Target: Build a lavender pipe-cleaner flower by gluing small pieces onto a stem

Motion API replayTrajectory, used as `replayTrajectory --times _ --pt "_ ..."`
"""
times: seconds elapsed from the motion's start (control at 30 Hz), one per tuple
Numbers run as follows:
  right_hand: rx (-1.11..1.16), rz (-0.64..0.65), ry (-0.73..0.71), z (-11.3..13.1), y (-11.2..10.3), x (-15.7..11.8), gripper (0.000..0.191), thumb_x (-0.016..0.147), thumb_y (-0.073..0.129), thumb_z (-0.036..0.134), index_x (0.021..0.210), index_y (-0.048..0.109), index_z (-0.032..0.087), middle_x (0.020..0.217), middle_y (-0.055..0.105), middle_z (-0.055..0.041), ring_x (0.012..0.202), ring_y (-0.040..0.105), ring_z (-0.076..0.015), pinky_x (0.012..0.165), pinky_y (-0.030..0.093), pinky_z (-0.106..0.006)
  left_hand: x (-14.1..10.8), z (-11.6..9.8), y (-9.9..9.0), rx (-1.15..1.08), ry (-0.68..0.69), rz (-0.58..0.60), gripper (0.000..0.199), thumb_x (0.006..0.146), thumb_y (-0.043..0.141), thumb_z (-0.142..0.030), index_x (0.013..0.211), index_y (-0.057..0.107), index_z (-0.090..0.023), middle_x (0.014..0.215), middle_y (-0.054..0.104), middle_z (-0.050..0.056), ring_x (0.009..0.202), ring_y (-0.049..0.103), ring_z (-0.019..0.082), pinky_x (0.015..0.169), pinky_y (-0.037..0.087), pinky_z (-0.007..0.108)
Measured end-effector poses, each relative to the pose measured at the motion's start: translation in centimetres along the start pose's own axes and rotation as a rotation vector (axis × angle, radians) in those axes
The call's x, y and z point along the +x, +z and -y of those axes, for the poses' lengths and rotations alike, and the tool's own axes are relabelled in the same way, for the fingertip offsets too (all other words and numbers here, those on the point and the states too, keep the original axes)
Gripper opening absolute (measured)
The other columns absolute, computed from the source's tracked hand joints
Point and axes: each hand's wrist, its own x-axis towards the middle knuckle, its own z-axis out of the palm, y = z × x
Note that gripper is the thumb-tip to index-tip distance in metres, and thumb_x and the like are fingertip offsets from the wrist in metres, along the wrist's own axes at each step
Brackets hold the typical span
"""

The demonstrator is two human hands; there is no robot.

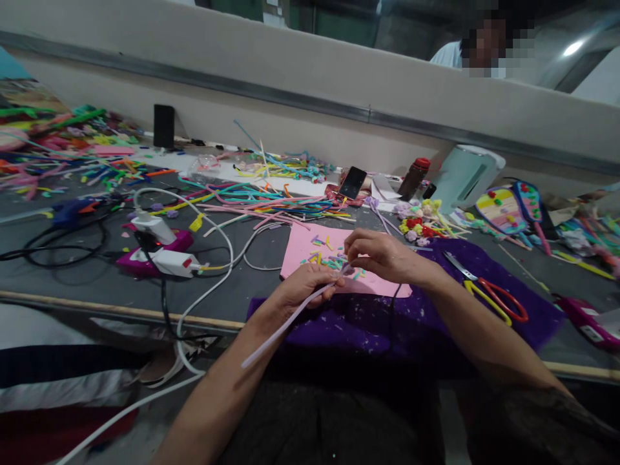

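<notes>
My left hand [310, 285] is closed around a pale lilac fuzzy stem [285, 325], whose long free end slants down and left over my forearm. Close by on the right, my right hand [372, 253] has its fingers pinched together at the stem's upper end; that end is small and partly hidden by the fingers. Both hands are above a pink sheet [298, 244] scattered with short yellow, teal and purple pieces [334, 263]. Beneath the sheet lies a purple cloth [368, 329].
Red-and-yellow scissors [484, 289] lie open on the cloth at right. Power adapters [167, 252] and a white cable [221, 278] are at left. Behind are coloured stems [271, 200], a phone [352, 183], a bottle [415, 179] and a pale green jug [465, 177]. Beyond the partition is a person [448, 55].
</notes>
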Motion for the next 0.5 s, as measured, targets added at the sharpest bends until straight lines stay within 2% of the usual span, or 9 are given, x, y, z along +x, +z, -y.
replayTrajectory --times 0.27,0.5 --pt "0.009 -0.008 -0.03 0.16 0.19 0.16 0.01 0.084 0.047 0.016 0.08 0.056 0.015 0.092 0.054 -0.0077 0.085 0.052 -0.0144 0.073 0.045 -0.028 -0.04 -0.05 -0.05 0.013 0.032 0.017 0.021 0.068 0.059 -0.033 0.069 0.064 -0.012 0.039 0.048 -0.002 0.025 0.028 0.004 0.029 0.011 0.019" --pt "0.043 -0.01 -0.053 -0.06 0.34 0.16 0.013 0.085 0.046 0.014 0.08 0.058 0.014 0.09 0.055 -0.0085 0.085 0.053 -0.0152 0.073 0.045 -0.03 0.01 -0.09 -0.13 0.013 -0.019 0.005 0.022 0.067 0.059 -0.032 0.071 0.063 -0.011 0.04 0.048 -0.004 0.026 0.028 0.003 0.029 0.012 0.018"
